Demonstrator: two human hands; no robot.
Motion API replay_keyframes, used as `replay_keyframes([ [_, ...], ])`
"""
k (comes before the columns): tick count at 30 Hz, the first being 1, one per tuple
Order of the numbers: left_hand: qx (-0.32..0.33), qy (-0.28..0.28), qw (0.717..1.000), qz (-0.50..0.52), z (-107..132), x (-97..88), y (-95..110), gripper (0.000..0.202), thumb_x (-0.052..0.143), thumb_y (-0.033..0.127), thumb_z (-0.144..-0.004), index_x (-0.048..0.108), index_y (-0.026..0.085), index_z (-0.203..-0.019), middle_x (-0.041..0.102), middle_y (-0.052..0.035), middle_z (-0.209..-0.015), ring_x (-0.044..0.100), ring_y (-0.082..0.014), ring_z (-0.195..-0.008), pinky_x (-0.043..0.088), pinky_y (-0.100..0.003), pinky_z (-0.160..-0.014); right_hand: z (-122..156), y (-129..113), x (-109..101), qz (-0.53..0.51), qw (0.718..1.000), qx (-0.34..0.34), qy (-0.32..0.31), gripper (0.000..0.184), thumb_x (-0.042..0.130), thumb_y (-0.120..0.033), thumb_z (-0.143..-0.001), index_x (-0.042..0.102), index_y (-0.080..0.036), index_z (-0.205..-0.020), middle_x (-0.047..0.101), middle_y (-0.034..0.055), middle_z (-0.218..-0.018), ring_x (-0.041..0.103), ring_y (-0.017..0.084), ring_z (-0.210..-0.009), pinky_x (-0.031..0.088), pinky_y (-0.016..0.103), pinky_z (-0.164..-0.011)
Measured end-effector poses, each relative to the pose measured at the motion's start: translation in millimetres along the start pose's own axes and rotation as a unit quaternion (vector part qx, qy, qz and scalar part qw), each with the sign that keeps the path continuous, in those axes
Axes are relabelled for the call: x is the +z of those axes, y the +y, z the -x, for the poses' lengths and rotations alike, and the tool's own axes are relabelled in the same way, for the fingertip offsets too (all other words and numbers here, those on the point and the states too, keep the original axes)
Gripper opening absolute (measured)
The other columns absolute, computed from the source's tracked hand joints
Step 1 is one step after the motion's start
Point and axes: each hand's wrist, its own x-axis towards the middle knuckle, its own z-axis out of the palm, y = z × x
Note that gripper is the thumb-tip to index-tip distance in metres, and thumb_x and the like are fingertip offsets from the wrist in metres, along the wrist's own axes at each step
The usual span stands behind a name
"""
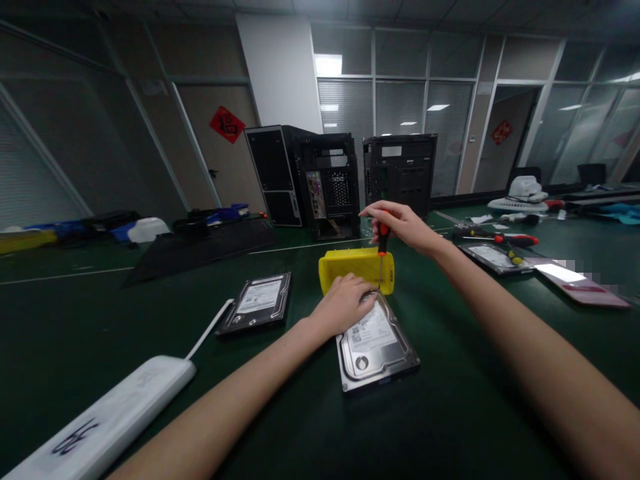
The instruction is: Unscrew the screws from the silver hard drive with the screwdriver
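A silver hard drive [381,337] with a white label lies on the green table in front of me. My left hand [347,303] rests over its far left part and grips it, fingertips near the far edge. In my right hand [395,223] is a screwdriver [383,241] with a red and black handle, held upright. Its shaft points down to the drive's far edge, close to my left fingers; the tip's exact contact is hard to make out. Just behind the drive stands a yellow plastic bin [357,263], partly covered by my left hand.
A second hard drive [260,300] and a white power strip [115,413] lie to the left. Computer cases [275,177] stand at the back. On the right are another hard drive [493,257], pliers [515,239] and a pink phone-like slab [580,283].
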Motion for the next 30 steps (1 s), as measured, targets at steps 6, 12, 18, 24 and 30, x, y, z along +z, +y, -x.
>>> replay_keyframes([
  [6,0.000,0.000,1.000,0.002,0.4,-1.0,0.3,0.031,0.038,0.031,-0.091,0.061,0.020,-0.109,0.064,-0.0064,-0.102,0.053,-0.0224,-0.097,0.039,-0.035,-0.084,1.1,-4.9,-2.2,-0.052,0.997,0.031,-0.056,0.033,0.041,-0.024,-0.087,0.052,-0.020,-0.118,0.055,0.0004,-0.079,0.056,0.010,-0.068,0.052,0.029,-0.072],
  [12,-0.007,-0.002,1.000,0.003,0.3,-0.6,0.3,0.032,0.038,0.031,-0.091,0.061,0.020,-0.110,0.064,-0.0063,-0.103,0.052,-0.0226,-0.098,0.038,-0.036,-0.085,-0.2,-6.9,3.9,0.039,0.999,-0.001,-0.032,0.024,0.051,-0.032,-0.083,0.053,-0.019,-0.103,0.058,-0.0003,-0.074,0.057,0.010,-0.064,0.049,0.024,-0.061],
  [18,-0.001,-0.001,1.000,0.004,0.0,-0.9,-0.3,0.032,0.037,0.031,-0.091,0.061,0.020,-0.109,0.064,-0.0062,-0.102,0.052,-0.0222,-0.096,0.039,-0.036,-0.084,-3.7,-12.5,5.0,0.157,0.986,-0.045,-0.044,0.026,0.059,-0.040,-0.076,0.053,-0.015,-0.073,0.051,-0.0017,-0.064,0.049,0.009,-0.058,0.043,0.023,-0.056],
  [24,-0.004,0.007,1.000,-0.003,0.2,-1.7,1.3,0.031,0.038,0.031,-0.091,0.062,0.019,-0.107,0.064,-0.0061,-0.101,0.052,-0.0223,-0.097,0.039,-0.036,-0.085,-2.0,-15.0,6.8,0.255,0.966,-0.029,-0.031,0.027,0.050,-0.041,-0.082,0.052,-0.016,-0.073,0.056,0.0001,-0.066,0.050,0.011,-0.061,0.040,0.024,-0.058],
  [30,-0.046,0.050,0.997,-0.025,2.0,-0.1,0.5,0.033,0.045,0.035,-0.086,0.060,0.016,-0.109,0.059,-0.0084,-0.108,0.050,-0.0240,-0.102,0.039,-0.037,-0.092,-1.6,-20.5,3.8,0.253,0.966,-0.010,-0.057,0.029,0.033,-0.032,-0.090,0.053,-0.015,-0.078,0.059,0.0026,-0.075,0.054,0.013,-0.069,0.042,0.026,-0.068],
])
